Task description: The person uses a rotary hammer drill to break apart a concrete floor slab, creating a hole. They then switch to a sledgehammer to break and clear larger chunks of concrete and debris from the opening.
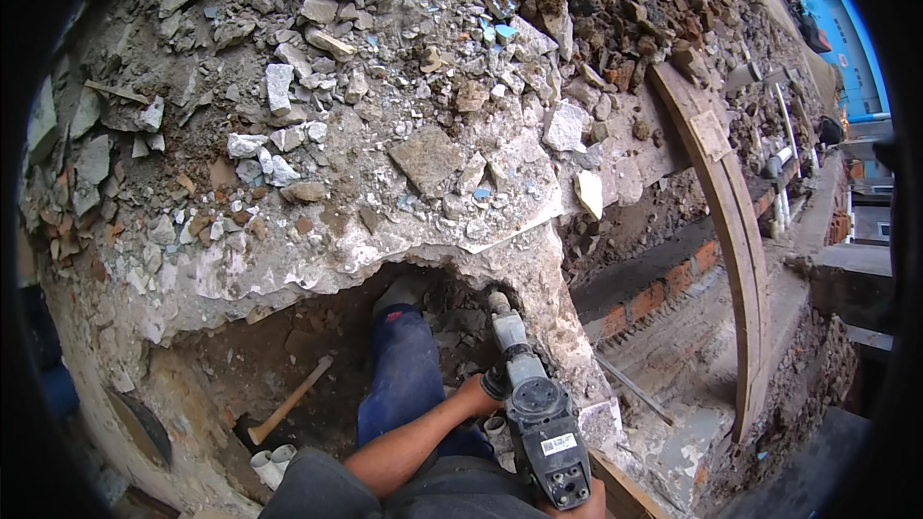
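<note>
A demolition hammer [537, 404] slants up and away from me, its nose against the broken edge of a concrete slab [533, 259]. My left hand [476, 398] grips the black side handle near its front. At the rear, by the bottom of the picture, my right hand [593, 503] is wrapped around the back handle, mostly hidden by the tool's body. The chisel tip is lost in a dark notch under the slab. My leg in blue trousers [400, 367] stands in the pit, left of the hammer.
Concrete rubble [425, 158] covers the slab ahead. A wooden tool handle [292, 400] leans in the pit above white pipe ends [274, 463]. To the right, a long wooden plank [728, 231] spans a trench edged with bricks [649, 299]. A thin metal bar [634, 389] lies beside the slab.
</note>
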`<state>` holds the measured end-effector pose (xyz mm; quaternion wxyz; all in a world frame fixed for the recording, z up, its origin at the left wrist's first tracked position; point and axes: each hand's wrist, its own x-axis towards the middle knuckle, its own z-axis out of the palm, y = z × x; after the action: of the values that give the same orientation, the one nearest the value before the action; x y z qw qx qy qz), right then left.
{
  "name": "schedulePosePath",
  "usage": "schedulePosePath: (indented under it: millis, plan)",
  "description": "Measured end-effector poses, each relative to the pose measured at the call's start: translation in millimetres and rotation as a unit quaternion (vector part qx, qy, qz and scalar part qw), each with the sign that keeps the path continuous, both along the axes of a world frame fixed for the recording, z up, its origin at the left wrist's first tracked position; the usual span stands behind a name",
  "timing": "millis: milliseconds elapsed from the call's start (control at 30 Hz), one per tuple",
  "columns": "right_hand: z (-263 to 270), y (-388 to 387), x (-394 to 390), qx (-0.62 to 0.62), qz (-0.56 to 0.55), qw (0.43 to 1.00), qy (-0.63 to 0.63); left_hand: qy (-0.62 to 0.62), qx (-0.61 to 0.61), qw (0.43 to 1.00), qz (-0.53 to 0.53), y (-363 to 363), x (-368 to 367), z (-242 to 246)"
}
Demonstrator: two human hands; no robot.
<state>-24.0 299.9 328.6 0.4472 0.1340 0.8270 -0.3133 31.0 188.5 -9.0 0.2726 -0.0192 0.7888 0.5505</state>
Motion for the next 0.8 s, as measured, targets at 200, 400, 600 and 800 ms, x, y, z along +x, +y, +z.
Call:
schedulePosePath:
  millis: [200,400,600,800]
  plan:
    - [-0.2,0.3,-3.7,0.007,0.015,1.000,0.000,-0.077,-0.011,0.996,-0.030,-0.6,-5.3,2.0]
    - [-5.3,13.3,-3.9,-0.007,0.011,1.000,0.006,-0.088,0.003,0.995,-0.048,-0.3,-11.1,3.3]
    - [-21.2,36.1,7.9,0.027,0.044,0.997,0.061,-0.102,-0.004,0.992,-0.071,-2.7,-12.7,7.5]
    - [-17.8,32.2,4.6,0.024,0.049,0.996,0.064,-0.020,-0.026,0.997,-0.066,5.0,-8.0,-7.5]
